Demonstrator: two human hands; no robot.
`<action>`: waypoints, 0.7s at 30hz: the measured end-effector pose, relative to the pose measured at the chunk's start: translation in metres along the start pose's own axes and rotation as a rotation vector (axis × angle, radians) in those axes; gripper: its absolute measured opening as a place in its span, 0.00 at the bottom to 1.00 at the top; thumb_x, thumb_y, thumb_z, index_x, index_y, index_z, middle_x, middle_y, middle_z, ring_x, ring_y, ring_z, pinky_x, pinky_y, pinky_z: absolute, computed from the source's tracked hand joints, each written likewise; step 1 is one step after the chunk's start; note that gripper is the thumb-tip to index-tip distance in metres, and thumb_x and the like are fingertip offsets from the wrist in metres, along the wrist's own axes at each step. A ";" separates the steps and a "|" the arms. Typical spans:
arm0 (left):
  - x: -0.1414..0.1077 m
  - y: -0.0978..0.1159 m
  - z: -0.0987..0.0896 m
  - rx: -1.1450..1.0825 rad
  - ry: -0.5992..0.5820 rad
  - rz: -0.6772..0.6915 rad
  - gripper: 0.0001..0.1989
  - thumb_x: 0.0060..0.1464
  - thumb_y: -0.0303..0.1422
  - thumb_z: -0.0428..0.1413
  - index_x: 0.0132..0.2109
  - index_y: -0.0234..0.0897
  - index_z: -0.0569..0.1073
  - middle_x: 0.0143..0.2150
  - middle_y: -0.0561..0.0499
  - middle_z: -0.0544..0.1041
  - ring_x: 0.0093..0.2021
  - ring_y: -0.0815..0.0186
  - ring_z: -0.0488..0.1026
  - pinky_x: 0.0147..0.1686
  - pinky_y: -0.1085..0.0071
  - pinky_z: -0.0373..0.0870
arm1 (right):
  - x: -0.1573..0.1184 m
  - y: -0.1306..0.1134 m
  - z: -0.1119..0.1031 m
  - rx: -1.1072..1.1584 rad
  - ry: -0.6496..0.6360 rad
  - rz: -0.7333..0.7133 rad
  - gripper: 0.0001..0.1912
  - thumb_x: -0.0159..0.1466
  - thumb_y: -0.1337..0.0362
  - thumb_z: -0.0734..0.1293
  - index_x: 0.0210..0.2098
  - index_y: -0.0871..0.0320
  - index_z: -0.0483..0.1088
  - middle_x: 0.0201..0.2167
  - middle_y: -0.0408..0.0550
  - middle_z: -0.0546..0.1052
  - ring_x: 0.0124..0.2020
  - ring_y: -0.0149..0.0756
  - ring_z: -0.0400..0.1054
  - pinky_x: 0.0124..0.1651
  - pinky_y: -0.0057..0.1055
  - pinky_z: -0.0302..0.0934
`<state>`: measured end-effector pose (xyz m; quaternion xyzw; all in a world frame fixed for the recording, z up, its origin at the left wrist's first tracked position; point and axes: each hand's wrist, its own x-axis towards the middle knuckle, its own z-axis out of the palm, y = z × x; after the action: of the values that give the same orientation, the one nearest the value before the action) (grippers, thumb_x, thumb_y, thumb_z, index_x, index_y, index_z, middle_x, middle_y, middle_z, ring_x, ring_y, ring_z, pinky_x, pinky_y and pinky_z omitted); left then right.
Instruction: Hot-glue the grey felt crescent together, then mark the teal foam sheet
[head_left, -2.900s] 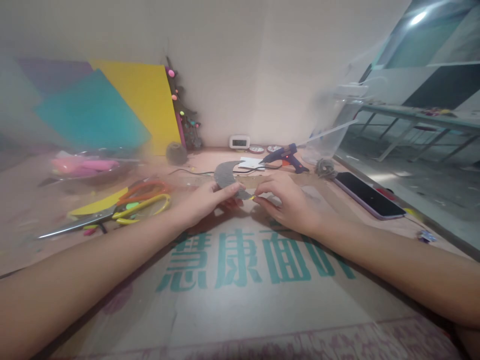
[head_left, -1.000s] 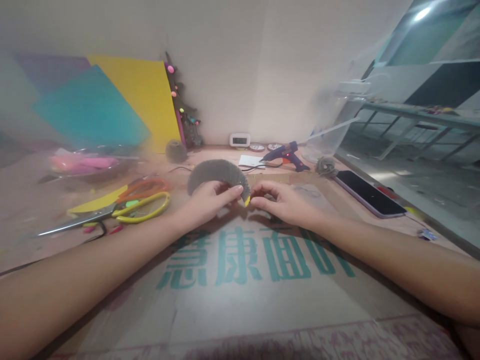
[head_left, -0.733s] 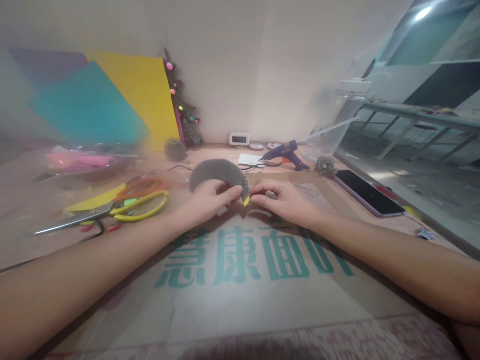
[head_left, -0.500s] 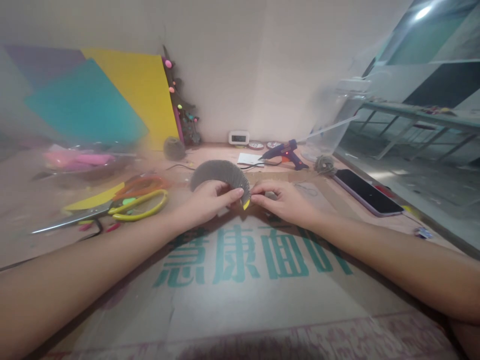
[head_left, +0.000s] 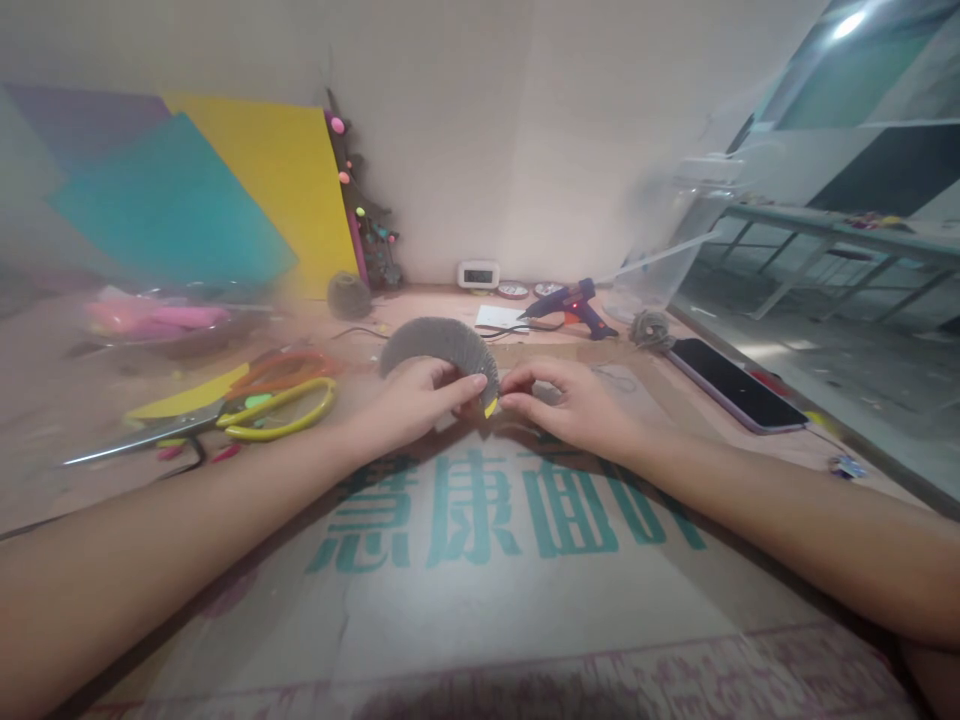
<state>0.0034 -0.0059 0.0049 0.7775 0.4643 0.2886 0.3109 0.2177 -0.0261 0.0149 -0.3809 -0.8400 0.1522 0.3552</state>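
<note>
A curved, crescent-like piece wrapped in grey yarn (head_left: 439,340), with a bare yellow tip at its lower right end, is held above the printed sheet. My left hand (head_left: 420,400) grips it from below, thumb pressed on the wrapped face near that tip. Close to the yellow tip, my right hand (head_left: 566,398) has its thumb and forefinger pinched together; what lies between them is too small to see clearly. The fingers of my left hand behind the piece are hidden.
Yellow-handled scissors (head_left: 281,412) lie at left. Behind are a purple glue gun (head_left: 574,303), a small white clock (head_left: 478,274) and a grey yarn ball (head_left: 349,296). At right, a grey yarn bundle (head_left: 648,327) sits by a phone (head_left: 735,385). Printed sheeting (head_left: 450,620) covers the tabletop.
Almost nothing differs. Both hands and the wrapped crescent hold nearly the same place, with the right fingertips shifted very slightly left.
</note>
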 end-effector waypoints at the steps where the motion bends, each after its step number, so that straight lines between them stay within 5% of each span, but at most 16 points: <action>1: 0.000 -0.001 0.000 -0.002 -0.004 0.004 0.26 0.57 0.53 0.50 0.27 0.35 0.76 0.26 0.50 0.79 0.27 0.65 0.73 0.27 0.72 0.63 | 0.000 0.001 0.000 -0.014 0.000 -0.035 0.05 0.63 0.63 0.68 0.34 0.57 0.76 0.31 0.45 0.79 0.34 0.34 0.71 0.41 0.31 0.63; 11: 0.002 -0.002 -0.002 -0.012 -0.076 0.032 0.25 0.57 0.52 0.50 0.29 0.35 0.76 0.28 0.48 0.79 0.28 0.65 0.73 0.27 0.73 0.63 | -0.001 0.005 0.001 -0.081 0.028 -0.214 0.07 0.66 0.63 0.65 0.33 0.56 0.75 0.28 0.45 0.78 0.32 0.34 0.68 0.40 0.32 0.60; 21: 0.002 -0.004 -0.001 0.036 -0.073 0.046 0.25 0.57 0.52 0.49 0.28 0.36 0.76 0.26 0.49 0.77 0.27 0.65 0.71 0.26 0.73 0.61 | 0.000 0.006 0.002 -0.132 0.001 -0.219 0.08 0.66 0.63 0.64 0.32 0.56 0.72 0.28 0.44 0.77 0.31 0.34 0.67 0.40 0.32 0.59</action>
<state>0.0012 -0.0025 0.0034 0.8034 0.4398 0.2587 0.3068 0.2194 -0.0225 0.0104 -0.3094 -0.8847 0.0567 0.3441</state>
